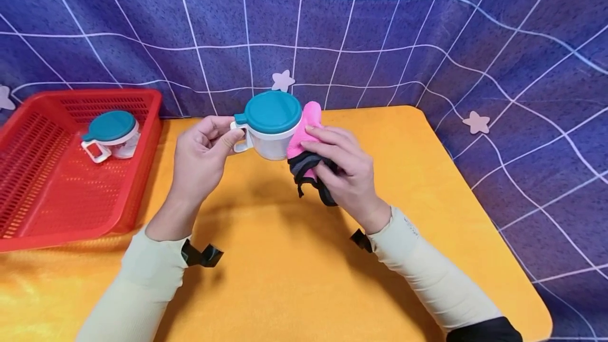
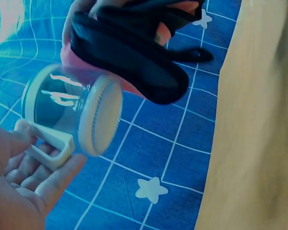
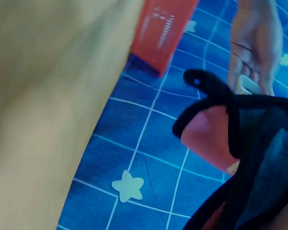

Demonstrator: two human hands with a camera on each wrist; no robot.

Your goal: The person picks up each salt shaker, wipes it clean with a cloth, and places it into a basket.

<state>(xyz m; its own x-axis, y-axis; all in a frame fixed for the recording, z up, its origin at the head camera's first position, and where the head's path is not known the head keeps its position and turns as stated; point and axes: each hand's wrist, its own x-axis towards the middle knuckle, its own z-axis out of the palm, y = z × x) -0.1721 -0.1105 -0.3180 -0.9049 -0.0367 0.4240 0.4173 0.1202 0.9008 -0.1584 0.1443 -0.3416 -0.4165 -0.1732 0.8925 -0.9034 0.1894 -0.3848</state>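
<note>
Above the table, my left hand [image 1: 199,154] pinches the white handle of a clear seasoning jar [image 1: 273,144] with a teal lid [image 1: 273,112]. Pressed against the jar's right side is a pink and black cloth [image 1: 309,120], bunched in the fingers of my right hand [image 1: 349,165]. In the left wrist view the jar [image 2: 62,103] shows its ribbed white base, and the dark side of the cloth [image 2: 129,52] lies over its wall. The right wrist view shows the cloth's black edging and loop, with the jar mostly hidden behind it.
A red plastic basket [image 1: 121,194] stands on the left of the orange table [image 1: 294,278]. Inside it is a second jar [image 1: 125,144] with a teal lid and white handle. A blue curtain [image 1: 332,25] with white lines and stars hangs behind and to the right.
</note>
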